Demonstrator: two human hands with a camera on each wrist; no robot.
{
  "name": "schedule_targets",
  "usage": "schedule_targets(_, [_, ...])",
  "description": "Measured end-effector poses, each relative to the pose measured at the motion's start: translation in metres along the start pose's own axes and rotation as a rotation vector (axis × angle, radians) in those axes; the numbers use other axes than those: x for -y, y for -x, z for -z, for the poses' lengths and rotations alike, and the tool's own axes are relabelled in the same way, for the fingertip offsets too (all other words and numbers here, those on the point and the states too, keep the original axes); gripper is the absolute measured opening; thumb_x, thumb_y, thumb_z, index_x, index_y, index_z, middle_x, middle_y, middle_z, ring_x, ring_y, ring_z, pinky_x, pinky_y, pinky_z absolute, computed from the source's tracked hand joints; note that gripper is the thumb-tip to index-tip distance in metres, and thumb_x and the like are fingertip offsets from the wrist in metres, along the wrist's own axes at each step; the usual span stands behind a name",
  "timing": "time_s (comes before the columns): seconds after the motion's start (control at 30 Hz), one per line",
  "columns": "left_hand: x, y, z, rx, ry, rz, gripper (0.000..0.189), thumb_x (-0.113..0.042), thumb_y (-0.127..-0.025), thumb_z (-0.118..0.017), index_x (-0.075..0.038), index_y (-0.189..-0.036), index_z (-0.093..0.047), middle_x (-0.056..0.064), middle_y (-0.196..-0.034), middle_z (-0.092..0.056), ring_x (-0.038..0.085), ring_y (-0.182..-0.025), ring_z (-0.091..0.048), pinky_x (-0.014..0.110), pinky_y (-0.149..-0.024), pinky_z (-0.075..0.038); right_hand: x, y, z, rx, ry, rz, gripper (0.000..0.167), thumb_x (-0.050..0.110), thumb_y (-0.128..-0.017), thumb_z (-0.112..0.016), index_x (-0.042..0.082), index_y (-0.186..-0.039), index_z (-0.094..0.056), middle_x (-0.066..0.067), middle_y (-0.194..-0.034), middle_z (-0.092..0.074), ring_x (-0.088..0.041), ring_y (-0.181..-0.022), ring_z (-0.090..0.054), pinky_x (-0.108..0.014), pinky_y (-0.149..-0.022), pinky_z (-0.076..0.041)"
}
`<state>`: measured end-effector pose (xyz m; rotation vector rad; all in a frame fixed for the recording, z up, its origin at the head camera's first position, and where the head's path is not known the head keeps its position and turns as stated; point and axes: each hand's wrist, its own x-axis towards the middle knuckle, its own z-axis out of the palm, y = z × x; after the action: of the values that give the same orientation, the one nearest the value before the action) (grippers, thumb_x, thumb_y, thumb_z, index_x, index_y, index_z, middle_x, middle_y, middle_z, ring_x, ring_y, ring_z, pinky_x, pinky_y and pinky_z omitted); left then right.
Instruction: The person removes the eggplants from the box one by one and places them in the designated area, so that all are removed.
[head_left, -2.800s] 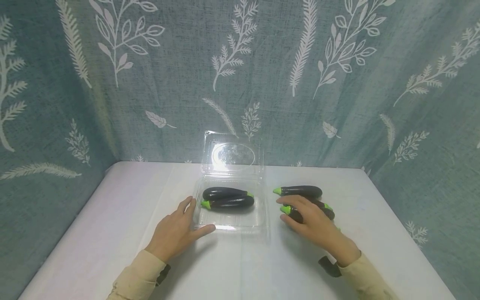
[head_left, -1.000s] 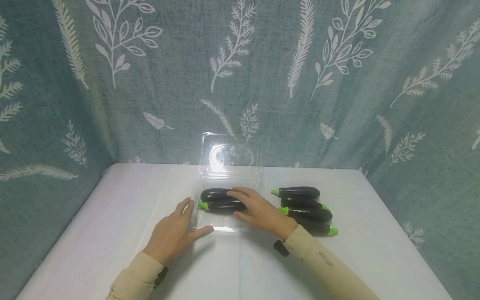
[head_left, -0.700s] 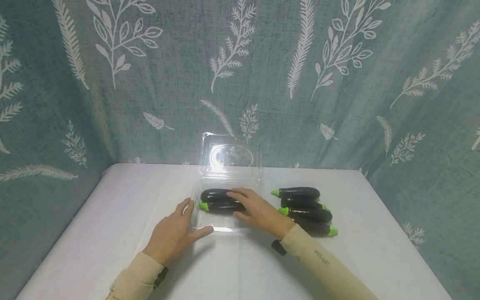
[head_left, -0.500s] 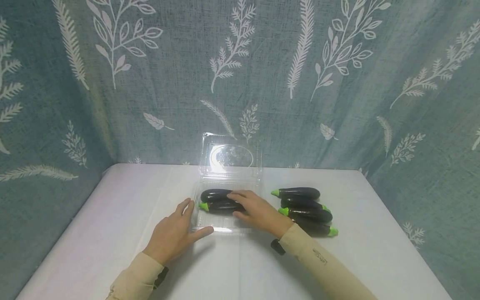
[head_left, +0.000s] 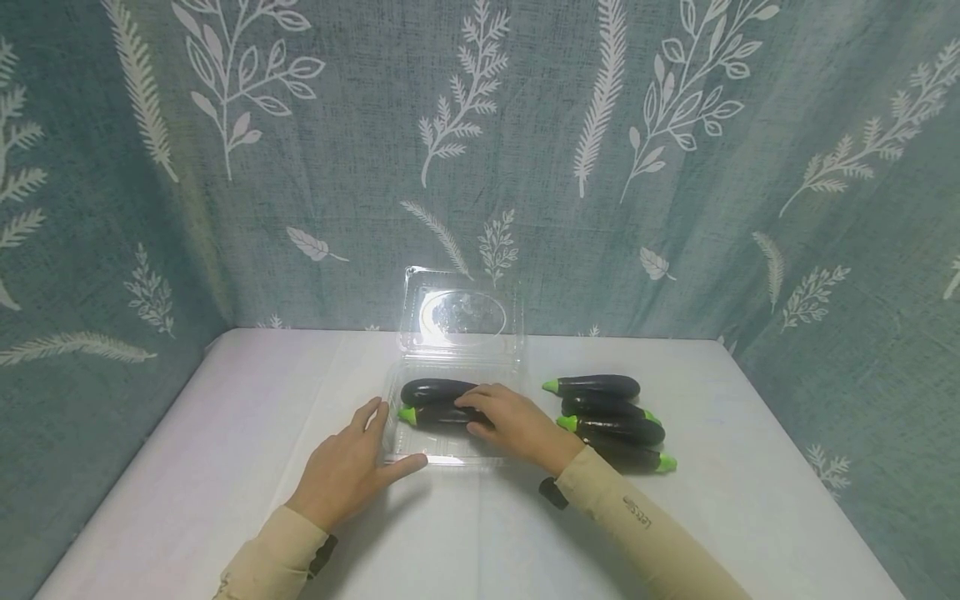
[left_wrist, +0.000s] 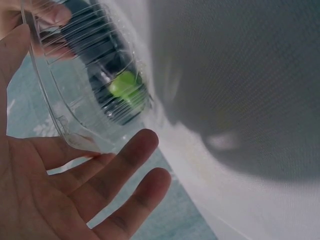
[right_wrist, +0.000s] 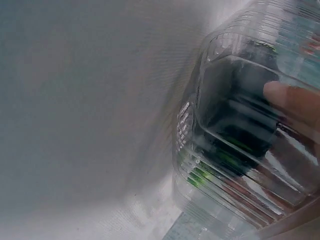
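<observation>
An open clear plastic clamshell box (head_left: 450, 459) sits on the white table, its lid (head_left: 461, 312) raised at the back. Two dark eggplants, a rear one (head_left: 431, 390) and a front one (head_left: 442, 416) with a green stem end at left, lie side by side inside. My right hand (head_left: 521, 429) reaches in and grips the right end of the front eggplant, hiding that end. In the right wrist view a fingertip (right_wrist: 277, 94) shows beside the dark eggplant through the plastic. At the box's left front corner, my left hand (head_left: 348, 467) rests with fingers spread and nearly straight.
Several more eggplants (head_left: 618, 428) lie stacked close together on the table (head_left: 720, 533), just right of the box. A patterned teal curtain (head_left: 360, 167) surrounds the back and sides of the table.
My right hand has come left from the eggplant pile into the box, onto the front eggplant. Over the last second it shifts only slightly. The left hand stays at the box corner.
</observation>
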<state>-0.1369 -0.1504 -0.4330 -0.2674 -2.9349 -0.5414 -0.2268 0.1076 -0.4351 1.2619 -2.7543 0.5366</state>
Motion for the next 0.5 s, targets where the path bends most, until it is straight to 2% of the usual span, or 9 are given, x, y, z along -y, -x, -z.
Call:
schedule_targets(0.27, [0.0003, -0.0003, -0.0023, 0.004, 0.002, 0.002, 0.102, -0.071, -0.086, -0.065, 0.006, -0.149, -0.043, 0.026, -0.151, -0.044, 0.046, -0.085, -0.068, 0.056, -0.072, -0.055, -0.0007, 0.0010, 0.0012, -0.008, 0.005, -0.006, 0.038, 0.020, -0.095, -0.073, 0.011, -0.132, -0.066, -0.003, -0.131, -0.066, -0.022, -0.124, -0.059, -0.037, -0.107, -0.045])
schedule_targets(0.5, [0.0013, -0.0017, -0.0039, -0.007, 0.004, -0.006, 0.104, -0.073, -0.086, -0.063, 0.007, -0.149, -0.043, 0.026, -0.151, -0.044, 0.047, -0.086, -0.068, 0.057, -0.073, -0.055, 0.0030, 0.0017, 0.0088, -0.035, 0.008, 0.021, 0.039, 0.021, -0.095, -0.074, 0.013, -0.132, -0.066, 0.000, -0.132, -0.066, -0.020, -0.124, -0.059, -0.036, -0.107, -0.045])
